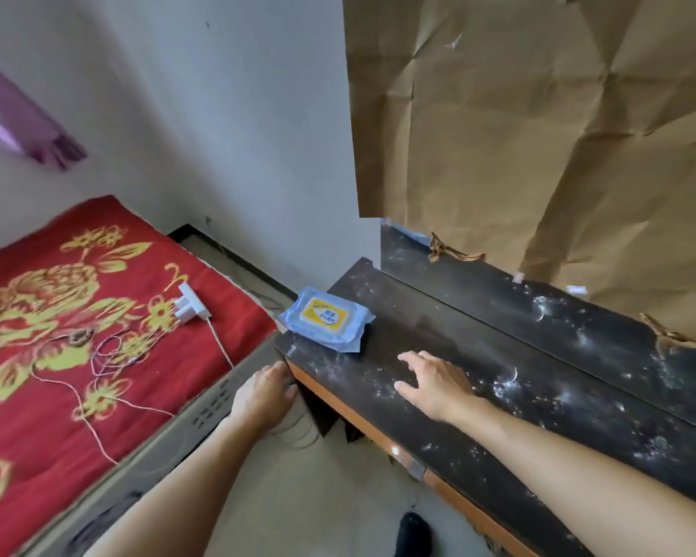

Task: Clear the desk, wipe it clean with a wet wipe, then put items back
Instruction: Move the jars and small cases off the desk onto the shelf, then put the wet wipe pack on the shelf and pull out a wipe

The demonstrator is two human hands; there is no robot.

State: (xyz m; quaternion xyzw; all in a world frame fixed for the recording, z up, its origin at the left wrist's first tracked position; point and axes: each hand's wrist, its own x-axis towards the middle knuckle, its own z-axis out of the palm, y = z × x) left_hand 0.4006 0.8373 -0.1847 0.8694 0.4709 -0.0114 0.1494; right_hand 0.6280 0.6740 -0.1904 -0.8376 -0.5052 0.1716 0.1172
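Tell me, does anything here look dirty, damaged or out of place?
Yes. White dusty smears and ring marks cover the dark desk top. The wet wipe pack overhangs its left corner. The brown paper behind is creased and torn.

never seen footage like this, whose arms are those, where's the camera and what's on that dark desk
There is no machine here. One wide-angle camera sits on a person's head, looking forward and down, so the two bare arms are that person's own. The left hand is at the desk's near corner. The right hand is spread open above the dark, white-speckled top; whether it touches is unclear. Neither hand holds anything. A blue pack of wipes lies at the desk's left end. Crumpled brown paper covers the wall behind. On the left, a white plug and cables lie on a red bed.
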